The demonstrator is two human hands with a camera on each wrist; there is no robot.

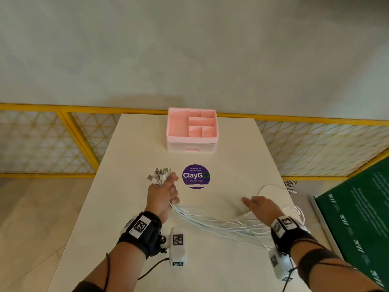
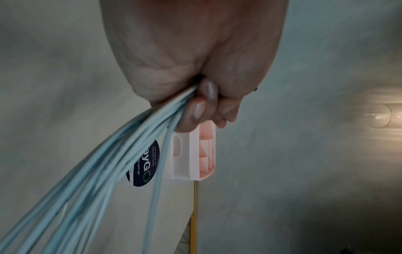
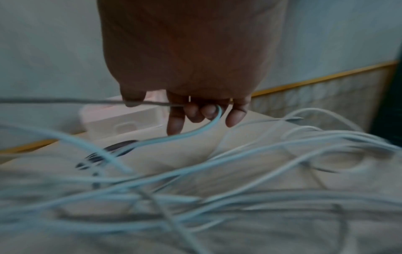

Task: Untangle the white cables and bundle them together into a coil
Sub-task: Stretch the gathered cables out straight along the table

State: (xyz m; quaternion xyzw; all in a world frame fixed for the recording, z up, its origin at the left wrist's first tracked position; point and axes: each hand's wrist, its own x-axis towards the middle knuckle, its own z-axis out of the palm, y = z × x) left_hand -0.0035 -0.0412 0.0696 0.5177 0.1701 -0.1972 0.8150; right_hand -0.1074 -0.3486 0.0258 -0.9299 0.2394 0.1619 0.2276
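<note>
Several white cables (image 1: 210,223) lie fanned across the white table (image 1: 134,165). My left hand (image 1: 163,191) grips them in a fist just below their plugs (image 1: 160,175), which stick up out of it. In the left wrist view the cables (image 2: 104,168) stream out under the curled fingers (image 2: 195,111). My right hand (image 1: 260,206) hovers over the loose strands near the table's right side, its fingers stretched leftward. In the right wrist view one cable (image 3: 195,132) runs through between its loosely hanging fingers (image 3: 176,120). More tangled strands (image 3: 250,151) lie blurred below.
A pink compartment box (image 1: 192,125) stands at the table's far edge. A purple round sticker (image 1: 196,176) lies mid-table. Cable loops (image 1: 273,187) reach the right edge. A green board (image 1: 357,218) leans on the right, and a yellow-framed railing (image 1: 63,142) runs behind.
</note>
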